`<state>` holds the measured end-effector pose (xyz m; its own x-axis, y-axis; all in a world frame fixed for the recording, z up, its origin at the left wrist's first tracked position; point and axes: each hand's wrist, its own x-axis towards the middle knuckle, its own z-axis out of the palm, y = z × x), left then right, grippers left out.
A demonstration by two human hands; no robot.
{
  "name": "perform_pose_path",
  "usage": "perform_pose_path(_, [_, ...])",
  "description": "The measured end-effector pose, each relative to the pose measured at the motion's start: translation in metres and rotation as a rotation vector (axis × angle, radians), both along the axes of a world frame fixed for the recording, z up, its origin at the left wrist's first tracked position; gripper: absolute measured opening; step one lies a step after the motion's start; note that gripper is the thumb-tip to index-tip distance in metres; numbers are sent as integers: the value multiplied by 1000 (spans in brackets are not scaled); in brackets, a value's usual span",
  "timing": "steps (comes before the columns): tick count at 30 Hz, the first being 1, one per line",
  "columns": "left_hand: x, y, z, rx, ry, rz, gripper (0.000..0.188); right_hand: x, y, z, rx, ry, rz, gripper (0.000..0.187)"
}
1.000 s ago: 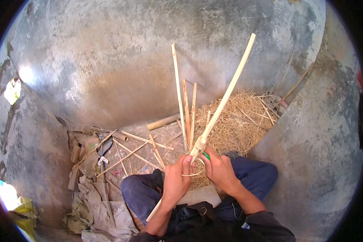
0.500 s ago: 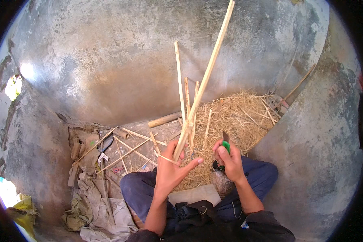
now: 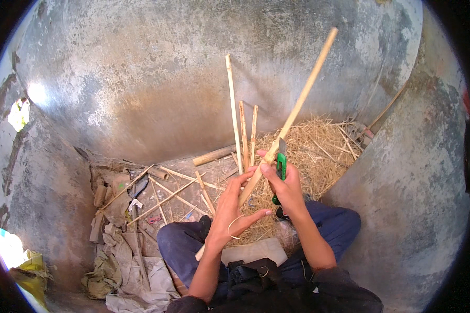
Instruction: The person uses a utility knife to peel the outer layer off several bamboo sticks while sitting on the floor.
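A pale split bamboo stick (image 3: pixel 306 93) slants from the upper right down toward my lap, with a knot partway along it. My right hand (image 3: pixel 287 188) is closed on a green box cutter (image 3: pixel 281 167), its blade out beside the stick. The thumb and fingers of this hand also touch the stick at the knot. My left hand (image 3: pixel 230 206) lies over the stick's lower part, its fingers around it and its thumb stretched out to the right. Below the hand a pale end shows by my wrist. A thin curled strip (image 3: pixel 231 225) hangs at the base of my left thumb.
Several bamboo sticks (image 3: pixel 232 104) lean on the curved grey wall (image 3: pixel 156 78). A heap of straw-like shavings (image 3: pixel 318 151) lies ahead to the right. Loose sticks (image 3: pixel 168 198) and a thicker bamboo piece (image 3: pixel 214 155) are on the ground, with crumpled sacking (image 3: pixel 141 279) at lower left.
My right hand has come left and up to the stick with the box cutter. The stick has dropped and its upper end has swung right. My left hand is higher over its lower part.
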<state>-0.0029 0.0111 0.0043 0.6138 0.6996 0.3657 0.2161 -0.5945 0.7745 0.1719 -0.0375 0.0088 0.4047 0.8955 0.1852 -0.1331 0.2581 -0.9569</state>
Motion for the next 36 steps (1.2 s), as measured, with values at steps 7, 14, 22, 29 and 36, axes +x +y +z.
perform_pose_path(7, [-47,11,-15,57,239,-98,136,26,16,-4,56,39,-127,35])
perform_pose_path(14, [-65,-27,-41,263,766,201,136,49,18,5,106,-122,-237,36])
perform_pose_path(22, [-78,-22,-59,152,817,282,133,47,18,12,182,-143,-266,31])
perform_pose_path(29, [-90,2,-56,86,620,91,115,50,16,23,210,-145,-323,29])
perform_pose_path(36, [-63,-1,-39,-280,186,-105,34,48,11,25,168,-153,-293,32])
